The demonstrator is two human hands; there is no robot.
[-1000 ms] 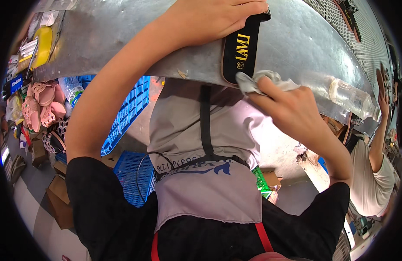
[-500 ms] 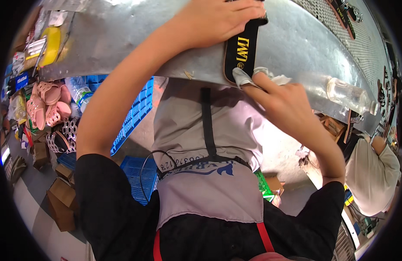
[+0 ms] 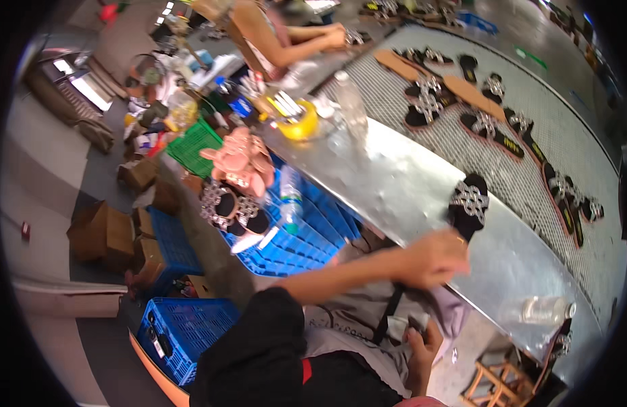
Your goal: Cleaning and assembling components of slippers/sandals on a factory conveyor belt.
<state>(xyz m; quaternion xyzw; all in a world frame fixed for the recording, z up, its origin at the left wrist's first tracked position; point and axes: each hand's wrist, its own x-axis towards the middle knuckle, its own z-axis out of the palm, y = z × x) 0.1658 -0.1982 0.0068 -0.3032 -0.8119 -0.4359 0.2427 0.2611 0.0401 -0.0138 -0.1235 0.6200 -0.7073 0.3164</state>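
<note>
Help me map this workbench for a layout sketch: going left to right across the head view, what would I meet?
Cardboard boxes → green crate → pink sandals → yellow tape roll → clear bottle → left hand → black sandal → lying clear bottle.

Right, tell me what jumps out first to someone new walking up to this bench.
The left hand reaches over the shiny metal table beside a black sandal with a woven silver strap. More such sandals lie in rows on the mesh belt beyond. To the left, blue crates hold pink and black sandals. The right hand stays low at the apron.
</note>
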